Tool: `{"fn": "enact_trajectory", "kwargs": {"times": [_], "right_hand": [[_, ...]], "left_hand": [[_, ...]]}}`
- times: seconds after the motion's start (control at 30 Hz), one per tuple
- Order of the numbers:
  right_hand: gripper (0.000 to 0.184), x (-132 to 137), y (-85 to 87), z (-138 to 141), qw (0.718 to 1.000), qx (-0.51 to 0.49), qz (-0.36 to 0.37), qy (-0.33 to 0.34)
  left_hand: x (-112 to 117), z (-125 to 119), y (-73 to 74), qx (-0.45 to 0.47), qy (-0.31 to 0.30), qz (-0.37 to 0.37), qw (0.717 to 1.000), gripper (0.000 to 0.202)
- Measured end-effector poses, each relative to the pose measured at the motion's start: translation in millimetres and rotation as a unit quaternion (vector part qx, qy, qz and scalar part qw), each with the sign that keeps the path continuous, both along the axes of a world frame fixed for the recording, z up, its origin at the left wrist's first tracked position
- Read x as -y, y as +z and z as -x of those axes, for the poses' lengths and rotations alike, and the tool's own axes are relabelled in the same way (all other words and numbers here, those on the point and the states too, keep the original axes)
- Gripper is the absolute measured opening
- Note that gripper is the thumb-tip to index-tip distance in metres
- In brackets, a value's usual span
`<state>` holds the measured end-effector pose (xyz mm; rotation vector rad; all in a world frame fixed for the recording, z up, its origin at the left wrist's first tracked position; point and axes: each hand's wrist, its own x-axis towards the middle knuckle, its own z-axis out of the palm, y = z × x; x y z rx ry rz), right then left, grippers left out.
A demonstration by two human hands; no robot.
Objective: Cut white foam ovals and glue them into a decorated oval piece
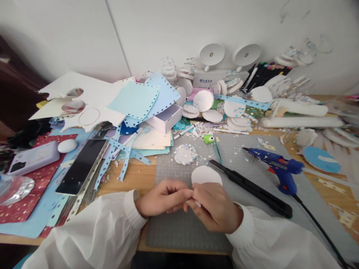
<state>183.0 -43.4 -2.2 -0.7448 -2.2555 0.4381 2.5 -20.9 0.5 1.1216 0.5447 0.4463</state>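
Note:
My left hand and my right hand meet over the front of the grey cutting mat. Both have their fingers curled and pressed together at the tips. A tiny white bit shows by the right fingers; whether it is a held piece or a fingernail I cannot tell. Just behind the right hand lies a white paper disc, partly covered by the knuckles. A pile of small paper shapes sits further back. To the right rest a black utility knife and a blue hot glue gun.
Tweezers and a green frog figure lie on the mat. Punched paper sheets and a lilac box stand left of centre. A phone and clear cup are at left. White discs crowd the back.

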Motion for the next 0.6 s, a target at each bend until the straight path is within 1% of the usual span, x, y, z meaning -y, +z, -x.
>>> {"fn": "enact_trajectory", "kwargs": {"times": [0.1,0.23,0.33,0.47,0.6], "right_hand": [[0.023,0,2.2,-3,0.998,-0.022,0.048,0.029],[0.026,2,5.9,-5,0.993,-0.044,0.102,0.033],[0.029,2,8.5,-4,0.987,-0.065,0.14,0.032],[0.031,2,10.7,-3,0.976,-0.088,0.199,0.018],[0.033,3,10.7,-2,0.96,-0.1,0.262,-0.022]], "left_hand": [[3,-2,1.6,0.008,-0.019,0.016,1.0,0.043],[7,-4,3.1,0.042,-0.046,0.041,0.997,0.039],[11,-4,1.0,0.065,-0.057,0.047,0.995,0.038],[13,-6,-2.8,0.084,-0.061,0.065,0.992,0.036],[10,-7,-2.6,0.078,-0.046,0.073,0.993,0.039]]}}
